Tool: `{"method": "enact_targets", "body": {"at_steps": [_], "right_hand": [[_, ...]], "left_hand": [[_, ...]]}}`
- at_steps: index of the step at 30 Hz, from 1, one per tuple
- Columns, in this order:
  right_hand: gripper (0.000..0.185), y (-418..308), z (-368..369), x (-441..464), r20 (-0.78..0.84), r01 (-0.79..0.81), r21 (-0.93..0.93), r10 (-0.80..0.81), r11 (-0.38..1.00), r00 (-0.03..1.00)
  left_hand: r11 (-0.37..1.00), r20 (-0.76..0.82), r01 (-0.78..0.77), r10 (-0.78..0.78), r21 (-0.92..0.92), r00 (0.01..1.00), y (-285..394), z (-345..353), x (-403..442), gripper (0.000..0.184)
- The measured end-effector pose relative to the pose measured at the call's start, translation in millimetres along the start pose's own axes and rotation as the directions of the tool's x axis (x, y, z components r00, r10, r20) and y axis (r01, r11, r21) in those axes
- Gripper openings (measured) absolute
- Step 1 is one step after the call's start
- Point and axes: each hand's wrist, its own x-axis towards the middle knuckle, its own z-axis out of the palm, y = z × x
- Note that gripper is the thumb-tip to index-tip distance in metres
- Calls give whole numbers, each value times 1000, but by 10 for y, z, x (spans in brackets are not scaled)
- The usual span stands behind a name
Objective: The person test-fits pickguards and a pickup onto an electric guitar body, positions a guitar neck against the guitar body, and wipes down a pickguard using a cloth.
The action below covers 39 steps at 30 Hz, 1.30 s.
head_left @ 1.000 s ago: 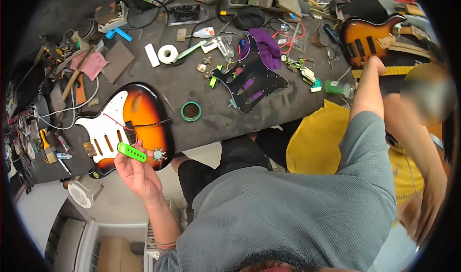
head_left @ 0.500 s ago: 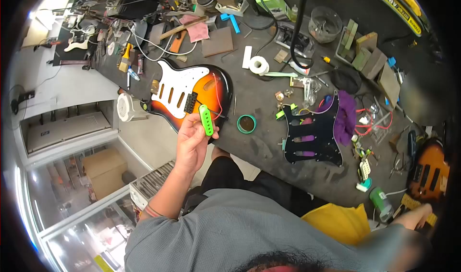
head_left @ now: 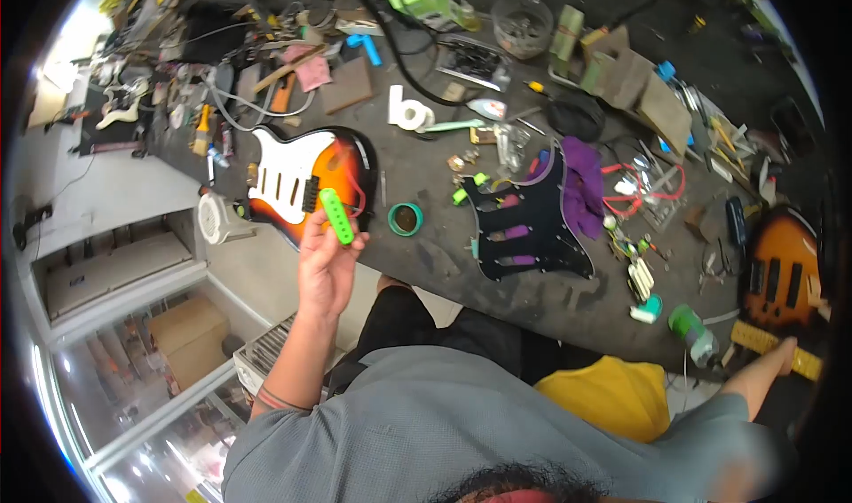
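Note:
Pinched in the fingers of my left hand (head_left: 327, 268) is a bright green guitar pickup cover (head_left: 336, 217) with a row of small holes. It is held up in front of a sunburst electric guitar body (head_left: 355, 161), which has a white pickguard (head_left: 288, 170) and a black bridge. On the far right, my right hand (head_left: 784, 357) is at a yellow ruler-like strip (head_left: 754, 336), below a second sunburst guitar body (head_left: 785, 277). Its fingers are too small and blurred to make out whether they grip the strip.
A black pickguard (head_left: 524, 228) lies on purple cloth (head_left: 581, 188) mid-bench. Near it are a green-rimmed round container (head_left: 406, 220), a white tape roll (head_left: 411, 115), and wired pickups (head_left: 639, 277). A green bottle (head_left: 692, 334) lies by the bench's front edge. Tools crowd the back left.
The view has swung to the right, so the bench things sit farther left. My right hand has moved up to the yellow strip. My left hand still holds the green pickup cover.

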Motion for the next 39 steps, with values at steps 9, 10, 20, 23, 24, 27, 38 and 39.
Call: {"method": "enact_targets", "body": {"at_steps": [9, 10, 20, 23, 24, 27, 38, 39], "right_hand": [[71, 135, -667, -1269, -23, 274, 56, -273, 960, 962], [69, 96, -740, -1433, -41, 273, 172, -270, 946, 962], [73, -107, -1013, -1903, -220, 459, 256, -411, 851, 885], [74, -127, -1233, -2004, -245, 446, 282, -386, 849, 890], [74, -110, -1317, -2011, -263, 466, 290, -399, 836, 879], [75, -77, -1607, -2067, -330, 541, 305, -446, 784, 832], [79, -217, -3232, -3568, -456, 764, 100, -653, 637, 605], [81, -198, -3403, -3706, -421, 796, 137, -692, 590, 586]], "left_hand": [[995, 34, -83, 81, 51, 996, 135, -611, -99, 45], [996, 96, -78, 74, 42, 993, 151, -733, -72, 45], [992, 125, -74, 61, 99, 990, 209, -781, -126, 33], [993, 122, -77, 66, 88, 990, 270, -731, -157, 33], [994, 133, -71, 59, 83, 989, 300, -711, -169, 33], [997, 226, -66, 59, 25, 972, 417, -843, -152, 33], [998, 239, -66, 70, -23, 969, 1184, -1574, -460, 38], [995, 249, -100, 99, -9, 963, 1260, -1767, -506, 36]]}}
